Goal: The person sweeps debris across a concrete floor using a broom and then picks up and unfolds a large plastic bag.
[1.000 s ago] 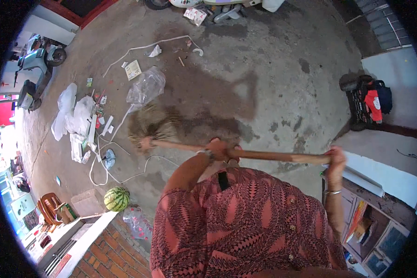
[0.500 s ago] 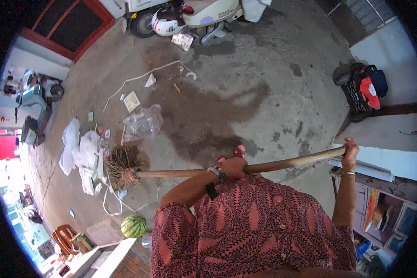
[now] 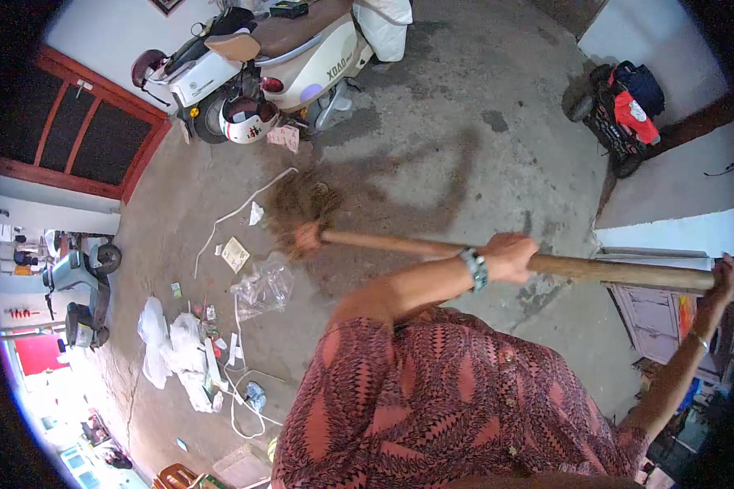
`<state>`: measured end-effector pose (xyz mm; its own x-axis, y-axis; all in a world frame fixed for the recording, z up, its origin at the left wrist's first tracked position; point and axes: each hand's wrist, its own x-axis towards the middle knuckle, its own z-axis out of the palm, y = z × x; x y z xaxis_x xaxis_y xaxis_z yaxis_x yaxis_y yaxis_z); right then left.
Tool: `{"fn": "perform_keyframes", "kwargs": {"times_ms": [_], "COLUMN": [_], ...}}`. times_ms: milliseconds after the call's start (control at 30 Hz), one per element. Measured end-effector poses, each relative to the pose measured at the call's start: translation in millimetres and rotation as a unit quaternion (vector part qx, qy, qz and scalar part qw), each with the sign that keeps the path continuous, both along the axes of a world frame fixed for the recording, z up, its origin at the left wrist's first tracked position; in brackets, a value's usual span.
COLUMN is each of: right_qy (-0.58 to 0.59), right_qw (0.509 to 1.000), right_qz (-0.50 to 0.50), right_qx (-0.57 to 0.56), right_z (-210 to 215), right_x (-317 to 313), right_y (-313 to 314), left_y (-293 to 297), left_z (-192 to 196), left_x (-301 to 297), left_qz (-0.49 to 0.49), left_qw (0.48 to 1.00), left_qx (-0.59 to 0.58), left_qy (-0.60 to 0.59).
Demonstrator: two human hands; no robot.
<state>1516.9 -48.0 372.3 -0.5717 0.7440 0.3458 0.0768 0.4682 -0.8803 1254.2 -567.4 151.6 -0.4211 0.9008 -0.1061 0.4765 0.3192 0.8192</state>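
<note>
Left hand (image 3: 510, 257) has a closed grip mid-way along the broom (image 3: 432, 246); right hand (image 3: 723, 281) clasps its end. Bristles (image 3: 302, 204) rest on the floor (image 3: 465, 138), near litter (image 3: 235, 254); a scooter (image 3: 277, 49) stands beyond.

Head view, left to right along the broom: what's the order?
Broom head → wooden handle → left hand gripping mid-handle → right hand at the handle's far end.

Broom (image 3: 306, 213), both hands gripping — scooter (image 3: 277, 49) beyond
</note>
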Motion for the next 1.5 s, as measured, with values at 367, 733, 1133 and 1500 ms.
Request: {"fn": "perform_keyframes", "kwargs": {"times_ms": [367, 733, 1133, 1500], "right_qy": [0.089, -0.017, 0.011, 0.116], "right_qw": [0.909, 0.921, 0.959, 0.982], "right_qz": [-0.031, 0.373, 0.27, 0.111], "right_qx": [0.406, -0.108, -0.09, 0.102], "right_z": [51, -108, -69, 131], "right_x": [-157, -374, -449, -362], "right_y": [-342, -616, -529, -267], "left_y": [-82, -466, -420, -123], "left_z": [-72, -141, -42, 48], "left_x": [-127, -124, -134, -216], "left_qz": [0.125, 0.257, 0.202, 0.005], "left_qw": [0.99, 0.937, 0.959, 0.999], "left_qx": [0.052, -0.235, -0.184, 0.009], "left_qy": [0.026, -0.039, -0.077, -0.05]}}
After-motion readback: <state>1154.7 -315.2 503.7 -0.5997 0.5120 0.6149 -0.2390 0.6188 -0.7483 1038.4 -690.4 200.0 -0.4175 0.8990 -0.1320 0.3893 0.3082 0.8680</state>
